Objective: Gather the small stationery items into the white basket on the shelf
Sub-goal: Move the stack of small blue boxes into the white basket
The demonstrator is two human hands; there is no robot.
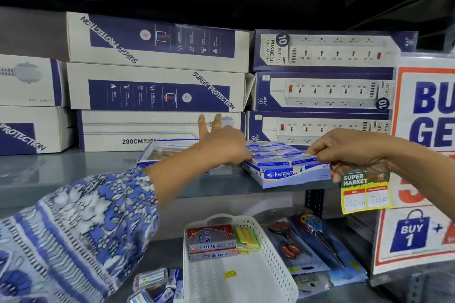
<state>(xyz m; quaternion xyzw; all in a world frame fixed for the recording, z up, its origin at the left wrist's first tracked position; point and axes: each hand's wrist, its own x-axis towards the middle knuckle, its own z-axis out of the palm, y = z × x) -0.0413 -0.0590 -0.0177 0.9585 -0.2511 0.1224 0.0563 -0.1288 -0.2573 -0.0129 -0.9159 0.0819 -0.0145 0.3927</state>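
A blue Kangaro staple carton (288, 171) lies open on the upper shelf, filled with several small blue staple boxes (273, 152). My left hand (222, 141) rests at its left edge, thumb and forefinger pinching there while two fingers point up. My right hand (344, 149) grips the carton's right rim. On the lower shelf sits the white basket (275, 261), holding two Softek boxes (211, 241) and green and orange sticky notes (247, 237).
Power-strip boxes (157, 88) are stacked behind the carton. A flat clear-lidded box (167, 151) lies left of it. Scissors packs (310, 243) lie right of the basket, small loose packets (152, 283) to its left. A sale sign (426, 155) and a price tag (364, 189) stand at the right.
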